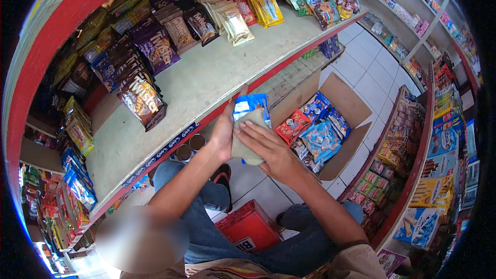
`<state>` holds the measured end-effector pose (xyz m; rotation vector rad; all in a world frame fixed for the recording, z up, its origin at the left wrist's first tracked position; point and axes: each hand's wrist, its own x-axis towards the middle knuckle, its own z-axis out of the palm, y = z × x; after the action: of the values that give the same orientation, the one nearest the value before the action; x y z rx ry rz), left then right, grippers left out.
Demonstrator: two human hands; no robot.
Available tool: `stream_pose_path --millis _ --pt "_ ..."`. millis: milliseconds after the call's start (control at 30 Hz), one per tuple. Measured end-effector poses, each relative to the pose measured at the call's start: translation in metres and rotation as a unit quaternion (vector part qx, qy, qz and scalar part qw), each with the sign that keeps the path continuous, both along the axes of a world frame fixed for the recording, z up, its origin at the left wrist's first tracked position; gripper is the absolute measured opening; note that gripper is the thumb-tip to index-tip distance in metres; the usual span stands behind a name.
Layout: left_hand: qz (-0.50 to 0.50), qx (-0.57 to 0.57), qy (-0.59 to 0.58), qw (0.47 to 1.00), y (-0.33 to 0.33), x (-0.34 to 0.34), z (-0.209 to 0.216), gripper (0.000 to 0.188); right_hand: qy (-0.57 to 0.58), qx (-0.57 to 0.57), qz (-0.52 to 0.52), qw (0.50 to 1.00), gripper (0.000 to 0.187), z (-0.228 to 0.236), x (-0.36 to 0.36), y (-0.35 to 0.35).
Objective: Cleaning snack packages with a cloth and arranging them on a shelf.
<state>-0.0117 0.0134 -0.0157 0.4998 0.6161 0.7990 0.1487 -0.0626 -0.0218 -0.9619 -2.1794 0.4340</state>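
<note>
My left hand (223,133) grips a blue snack packet (252,104) along its left side, in front of the shelf edge. A grey-green cloth (247,152) lies over the lower part of the packet and hides most of it. My right hand (264,147) holds the cloth against the packet, its fingers laid across it. To the right on the floor stands an open cardboard box (347,104) with several snack bags inside. Among them are a red bag (293,127) and a light blue bag (321,140).
A grey shelf (201,75) with a red edge carries rows of snack packets, including a brown packet (142,101) near its front. Below me sits a red box (249,227) between my legs. Stocked shelves (413,175) line the right side. Round tins (190,147) stand under the shelf.
</note>
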Motion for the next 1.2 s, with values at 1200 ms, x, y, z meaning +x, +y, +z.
stream_pose_path --millis 1200 --pt "0.098 0.131 -0.009 0.987 0.006 -0.018 0.019 0.056 0.159 -0.217 -0.115 0.956 0.052 0.01 0.024 -0.011"
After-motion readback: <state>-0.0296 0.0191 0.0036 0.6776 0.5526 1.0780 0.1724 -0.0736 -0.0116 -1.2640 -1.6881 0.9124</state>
